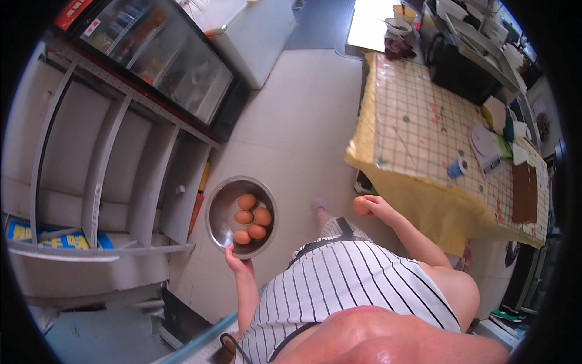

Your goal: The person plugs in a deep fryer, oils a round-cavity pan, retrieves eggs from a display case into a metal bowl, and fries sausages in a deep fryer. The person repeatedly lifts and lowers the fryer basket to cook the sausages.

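Note:
My left hand point(238, 261) grips the near rim of a round stainless steel bowl point(220, 200), its thumb over the edge and its fingers hidden beneath. Several brown eggs point(244, 217) lie together inside the bowl, which I hold above the tiled floor. Out to the right, my right hand point(376, 208) is closed around another brown egg point(361, 205), apart from the bowl and beside the hanging edge of a yellow tablecloth point(400, 200).
At left stand an empty metal shelf rack point(97, 200) and a glass-door drinks fridge point(168, 59), with a white chest freezer point(254, 41) beyond. The covered table point(409, 123) at right holds a kitchen scale point(484, 148), a blue-labelled roll point(457, 169) and a black container point(459, 73).

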